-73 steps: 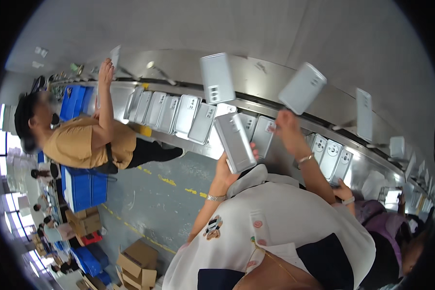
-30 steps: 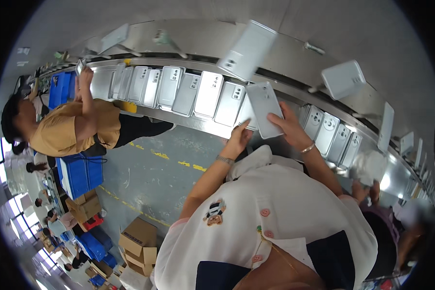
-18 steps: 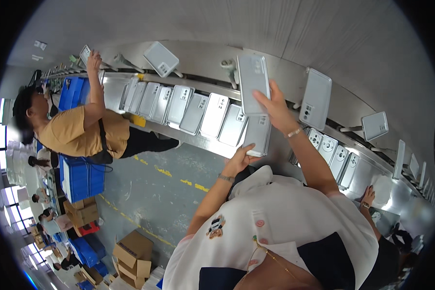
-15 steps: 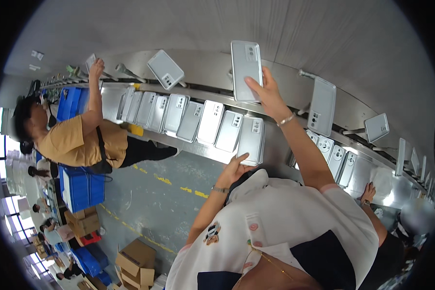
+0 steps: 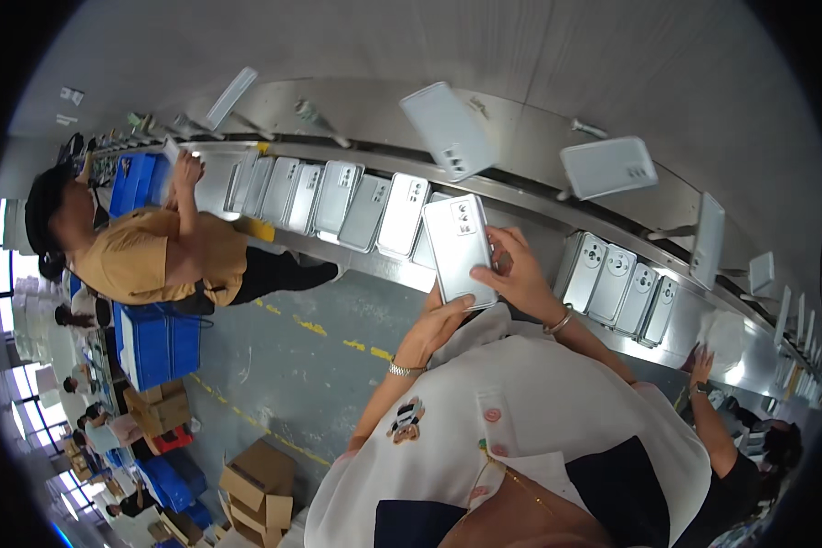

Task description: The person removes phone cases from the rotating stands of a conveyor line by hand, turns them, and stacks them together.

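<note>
Half a second ago the right hand [image 5: 519, 268] was stretched way up, holding a silver phone shell [image 5: 459, 249] high against the upper rail, with the left hand [image 5: 441, 321] low and off it. Now the arm has come back down and both hands are on the shell, close in front of the white patterned shirt [image 5: 521, 438]. The left hand grips its lower edge from below, thumb across the bottom, and the right hand pinches its right side with the fingers curled onto the edge. So both hands are clamped on the same piece, back face with the camera cutout facing up.

Just behind the shell is the lower row of matching silver shells [image 5: 338, 196], leaning side by side along the metal conveyor ledge [image 5: 374, 265]. It carries on to the right of the shell with a few more [image 5: 616, 283] (these show round camera rings). Above the shell, single shells [image 5: 449, 130] sit on pegs along the curved upper rail, another [image 5: 609, 167] to its right.

Left of the shell, a co-worker in a mustard shirt [image 5: 146, 260] reaches a hand [image 5: 187, 169] up to the row. Below them are blue crates [image 5: 160, 342], then cardboard boxes [image 5: 260, 479] on the grey floor [image 5: 320, 365] with a dashed yellow line. Right of the shell, another person's hand [image 5: 700, 365] reaches to the ledge.
</note>
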`<state>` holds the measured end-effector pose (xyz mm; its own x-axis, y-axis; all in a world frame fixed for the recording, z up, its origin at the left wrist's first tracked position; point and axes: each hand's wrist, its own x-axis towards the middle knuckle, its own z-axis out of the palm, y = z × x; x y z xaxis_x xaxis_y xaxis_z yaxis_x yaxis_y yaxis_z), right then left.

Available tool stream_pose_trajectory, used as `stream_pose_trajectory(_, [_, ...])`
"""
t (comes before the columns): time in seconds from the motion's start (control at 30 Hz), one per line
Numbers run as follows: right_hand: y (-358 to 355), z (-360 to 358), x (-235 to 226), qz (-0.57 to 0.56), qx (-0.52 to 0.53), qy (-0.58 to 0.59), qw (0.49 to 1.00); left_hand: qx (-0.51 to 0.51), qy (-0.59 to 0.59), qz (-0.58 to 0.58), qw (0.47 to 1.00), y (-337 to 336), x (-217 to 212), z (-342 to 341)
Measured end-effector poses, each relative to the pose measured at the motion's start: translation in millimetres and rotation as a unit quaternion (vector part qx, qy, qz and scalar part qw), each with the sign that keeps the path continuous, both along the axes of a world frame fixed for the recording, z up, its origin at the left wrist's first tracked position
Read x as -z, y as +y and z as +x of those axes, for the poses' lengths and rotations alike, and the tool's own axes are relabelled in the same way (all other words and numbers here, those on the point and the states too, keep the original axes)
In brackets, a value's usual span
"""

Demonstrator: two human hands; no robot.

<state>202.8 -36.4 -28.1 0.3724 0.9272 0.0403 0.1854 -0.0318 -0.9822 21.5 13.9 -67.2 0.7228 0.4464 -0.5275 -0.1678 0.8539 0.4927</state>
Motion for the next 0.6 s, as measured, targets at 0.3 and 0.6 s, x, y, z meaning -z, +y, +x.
stream_pose_trajectory(0.3, [22.7, -24.3, -14.4, 0.145, 0.055, -0.308, 0.939, -0.021, -0.149, -0.003, 0.989, 23.3, 12.8, -17.6])
stream_pose_trajectory(0.6, [31.8, 37.0, -10.4, -0.005, 0.051, 0.270, 0.961, -0.055, -0.073, -0.064, 0.994, 30.5, 23.5, -2.8])
